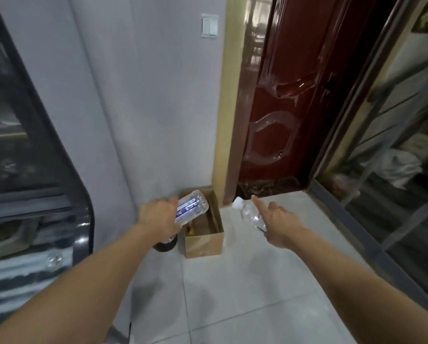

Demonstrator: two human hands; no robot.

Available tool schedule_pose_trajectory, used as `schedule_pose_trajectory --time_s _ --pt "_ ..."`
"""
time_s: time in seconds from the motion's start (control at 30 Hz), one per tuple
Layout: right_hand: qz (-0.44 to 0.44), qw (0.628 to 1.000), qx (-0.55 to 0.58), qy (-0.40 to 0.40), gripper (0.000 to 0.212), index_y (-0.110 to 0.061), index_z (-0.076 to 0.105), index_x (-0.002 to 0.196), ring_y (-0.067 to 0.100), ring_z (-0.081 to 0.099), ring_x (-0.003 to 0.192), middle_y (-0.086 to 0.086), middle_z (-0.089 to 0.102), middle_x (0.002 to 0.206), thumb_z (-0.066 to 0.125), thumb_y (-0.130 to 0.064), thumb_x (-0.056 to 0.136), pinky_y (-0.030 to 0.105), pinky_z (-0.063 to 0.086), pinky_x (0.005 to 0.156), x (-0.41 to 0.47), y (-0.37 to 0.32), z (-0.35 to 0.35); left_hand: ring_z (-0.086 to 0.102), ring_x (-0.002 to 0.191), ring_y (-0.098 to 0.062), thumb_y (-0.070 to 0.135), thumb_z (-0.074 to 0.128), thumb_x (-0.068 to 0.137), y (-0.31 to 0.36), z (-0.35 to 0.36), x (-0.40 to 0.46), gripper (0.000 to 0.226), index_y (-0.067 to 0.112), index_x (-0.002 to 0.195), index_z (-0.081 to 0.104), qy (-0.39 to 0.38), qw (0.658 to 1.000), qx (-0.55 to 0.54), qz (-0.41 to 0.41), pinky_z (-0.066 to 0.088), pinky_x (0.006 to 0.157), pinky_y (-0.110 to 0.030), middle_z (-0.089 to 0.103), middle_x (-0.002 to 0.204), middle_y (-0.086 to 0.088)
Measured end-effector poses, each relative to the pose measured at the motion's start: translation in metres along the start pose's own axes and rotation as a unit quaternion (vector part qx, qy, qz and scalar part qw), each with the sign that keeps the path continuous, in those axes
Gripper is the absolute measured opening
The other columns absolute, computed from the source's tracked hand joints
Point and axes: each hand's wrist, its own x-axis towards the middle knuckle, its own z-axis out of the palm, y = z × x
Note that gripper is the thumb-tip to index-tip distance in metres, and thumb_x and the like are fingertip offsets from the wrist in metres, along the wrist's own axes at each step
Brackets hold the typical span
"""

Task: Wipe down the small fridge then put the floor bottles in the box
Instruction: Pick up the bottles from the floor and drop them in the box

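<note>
An open cardboard box (204, 242) stands on the tiled floor against the grey wall. My left hand (159, 214) grips a clear plastic bottle with a blue label (192, 207), held tilted over the box's left rim. My right hand (278, 223) holds a second clear bottle with a white cap (249, 214), cap pointing up-left, just right of the box; the index finger sticks out. Something red and yellow lies inside the box. The small fridge (34, 170), dark with a glass door, fills the left edge.
A dark round object (165, 245) sits on the floor beneath my left hand, beside the box. A dark red door (282, 108) stands behind the box to the right. A glass-fronted cabinet (394, 194) lines the right side. Pale floor tiles (232, 294) spread in front.
</note>
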Motion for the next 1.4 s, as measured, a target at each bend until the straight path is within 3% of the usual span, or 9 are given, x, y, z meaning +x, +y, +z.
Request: schedule_pose_trajectory --time_s 0.37,0.53,0.7,0.8,1.0,1.17,1.3,1.4 --pt "-0.014 0.999 0.034 -0.025 0.093 -0.022 -0.006 0.151 0.028 0.05 0.117 0.011 0.042 0.134 0.062 -0.023 0.087 0.038 0.047 0.089 0.205 0.046 0.001 0.055 0.106 -0.025 0.044 0.063 0.076 0.015 0.012 0.189 0.059 0.023 0.125 0.037 -0.021 0.999 -0.028 0.001 0.042 0.077 -0.033 0.058 0.119 -0.002" --pt "-0.047 0.997 0.043 -0.052 0.091 -0.019 0.0 0.15 0.029 0.048 0.12 0.012 0.041 0.137 0.064 -0.019 0.086 0.038 0.046 0.092 0.292 0.062 0.018 0.058 0.099 -0.023 0.046 0.062 0.075 0.017 0.039 0.257 0.055 0.023 0.119 0.039 -0.035 0.998 -0.03 -0.048 0.036 0.069 -0.03 0.061 0.111 -0.002" --pt "-0.108 0.989 0.049 -0.084 0.078 -0.021 0.013 0.145 0.03 0.051 0.116 0.011 0.045 0.131 0.063 -0.018 0.085 0.039 0.046 0.088 0.395 0.08 0.039 0.058 0.099 -0.024 0.046 0.063 0.074 0.023 0.079 0.322 0.06 0.023 0.124 0.04 -0.06 0.991 -0.04 -0.115 0.044 0.076 -0.033 0.061 0.112 -0.003" --pt "-0.147 0.982 0.04 -0.109 0.077 -0.02 0.014 0.144 0.03 0.052 0.115 0.01 0.052 0.126 0.064 -0.021 0.085 0.038 0.047 0.086 0.449 0.089 0.052 0.06 0.096 -0.024 0.047 0.064 0.074 0.031 0.096 0.357 0.06 0.022 0.122 0.04 -0.097 0.978 -0.067 -0.172 0.043 0.07 -0.031 0.062 0.11 -0.003" --pt "-0.192 0.969 0.026 -0.154 0.083 -0.02 0.014 0.146 0.029 0.05 0.12 0.009 0.045 0.136 0.068 -0.027 0.083 0.037 0.046 0.091 0.522 0.088 0.084 0.059 0.102 -0.021 0.048 0.069 0.071 0.046 0.134 0.394 0.067 0.023 0.126 0.04 -0.148 0.958 -0.108 -0.222 0.046 0.073 -0.033 0.059 0.118 0.0" --pt "-0.222 0.958 0.017 -0.181 0.082 -0.021 0.016 0.144 0.027 0.051 0.12 0.008 0.047 0.134 0.07 -0.028 0.082 0.035 0.046 0.088 0.56 0.068 0.102 0.059 0.098 -0.022 0.048 0.068 0.074 0.038 0.158 0.413 0.065 0.021 0.125 0.037 -0.188 0.943 -0.117 -0.247 0.049 0.076 -0.033 0.061 0.113 -0.003" --pt "-0.232 0.957 0.011 -0.176 0.079 -0.025 0.02 0.14 0.027 0.055 0.114 0.007 0.053 0.126 0.072 -0.028 0.081 0.034 0.046 0.084 0.587 0.046 0.109 0.06 0.095 -0.022 0.051 0.067 0.074 0.02 0.174 0.43 0.066 0.019 0.124 0.038 -0.192 0.934 -0.14 -0.269 0.044 0.067 -0.031 0.061 0.11 -0.004" --pt "-0.25 0.95 -0.002 -0.185 0.084 -0.025 0.016 0.143 0.026 0.054 0.115 0.006 0.052 0.128 0.072 -0.027 0.081 0.033 0.045 0.085 0.604 0.032 0.113 0.061 0.092 -0.022 0.05 0.068 0.074 0.012 0.183 0.437 0.067 0.018 0.123 0.038 -0.21 0.917 -0.177 -0.29 0.051 0.071 -0.032 0.062 0.107 -0.004"
